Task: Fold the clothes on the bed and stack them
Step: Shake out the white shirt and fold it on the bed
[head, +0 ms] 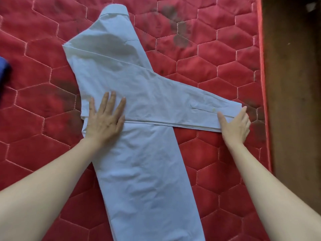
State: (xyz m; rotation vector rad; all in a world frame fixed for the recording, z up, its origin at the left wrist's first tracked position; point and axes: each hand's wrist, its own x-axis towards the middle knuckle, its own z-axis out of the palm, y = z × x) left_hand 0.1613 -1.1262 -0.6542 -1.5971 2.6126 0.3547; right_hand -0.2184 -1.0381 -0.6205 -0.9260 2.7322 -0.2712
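Sleeve-folding step: white shirt (132, 94) at frame centre on red mattress (217, 70) is pinned by flat left hand (104, 121), sleeve cuff (231, 110) is held by right hand (234, 126), next folded inward.

a thin, matt, lightly creased white cloth shirt (139, 101) is seen laid on a red quilted mattress (217, 70) of velvety, hexagon-stitched fabric, darkly stained in patches.

Red hexagon-quilted mattress (217, 70), stained; brown floor (293, 84), possibly wood.
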